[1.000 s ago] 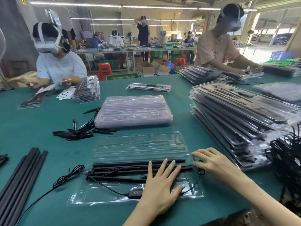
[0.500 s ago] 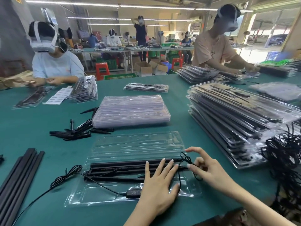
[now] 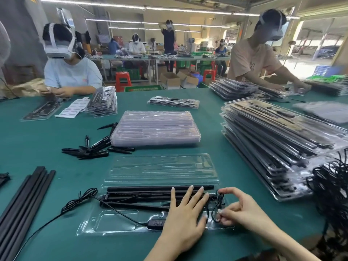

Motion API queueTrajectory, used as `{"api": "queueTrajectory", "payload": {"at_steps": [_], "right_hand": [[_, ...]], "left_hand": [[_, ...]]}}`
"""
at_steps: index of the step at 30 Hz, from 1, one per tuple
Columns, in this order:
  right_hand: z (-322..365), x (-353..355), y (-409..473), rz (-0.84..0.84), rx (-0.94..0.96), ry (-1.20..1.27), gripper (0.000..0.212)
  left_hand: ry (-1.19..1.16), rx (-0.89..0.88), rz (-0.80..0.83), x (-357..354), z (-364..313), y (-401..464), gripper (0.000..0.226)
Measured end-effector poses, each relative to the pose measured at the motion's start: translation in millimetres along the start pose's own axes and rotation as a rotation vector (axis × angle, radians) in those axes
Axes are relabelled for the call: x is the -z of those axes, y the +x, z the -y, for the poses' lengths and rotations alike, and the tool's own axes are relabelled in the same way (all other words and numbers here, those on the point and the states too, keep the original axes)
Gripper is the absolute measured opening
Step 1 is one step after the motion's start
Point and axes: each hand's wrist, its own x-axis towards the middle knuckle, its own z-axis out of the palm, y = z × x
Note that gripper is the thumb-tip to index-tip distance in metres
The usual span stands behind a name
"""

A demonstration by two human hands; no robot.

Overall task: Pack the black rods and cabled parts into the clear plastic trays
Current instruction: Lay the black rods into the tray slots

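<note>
- Left hand (image 3: 185, 211) lies flat, fingers straight and spread, pressing on the black rods (image 3: 143, 194) seated in the near half of the open clear tray (image 3: 116, 222).
- Right hand (image 3: 243, 209) has thumb and fingertips pinched on a loop of thin black cable (image 3: 216, 208) at the tray's right end, just beside the left hand's fingertips.
- That cable runs through an inline controller (image 3: 155, 222) near the tray's front edge, then trails left off the tray onto the green table (image 3: 56, 140), with a bunched bit (image 3: 79, 201) just past the tray's left edge.
- Tray's lid half (image 3: 162, 167) lies folded open behind the rods, flat on the table.
- Left of the tray there's bare green cloth, then loose long rods (image 3: 24, 204) near the table's left edge.
- Right side is tight: tall stack of packed trays (image 3: 278, 140) and a tangle of black cables (image 3: 331, 185) near the right wrist.
- Behind: stack of empty trays (image 3: 156, 128) and a pile of short black pieces (image 3: 94, 149).
</note>
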Motion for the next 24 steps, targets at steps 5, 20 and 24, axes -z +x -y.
{"api": "queueTrajectory", "payload": {"at_steps": [5, 20, 24], "right_hand": [[-2.6, -3.4, 7.1, -0.414, 0.397, -0.730, 0.033], [-19.6, -1.6, 9.7, 0.039, 0.722, -0.841, 0.014], [-16.1, -9.2, 13.8, -0.023, 0.606, -0.783, 0.014]], "left_hand": [[-0.131, 0.034, 0.044, 6.7, 6.6, 3.8, 0.053], [-0.531, 0.041, 0.255, 13.4, 26.8, 23.1, 0.045], [-0.288, -0.038, 0.261, 9.9, 27.9, 13.6, 0.050]]}}
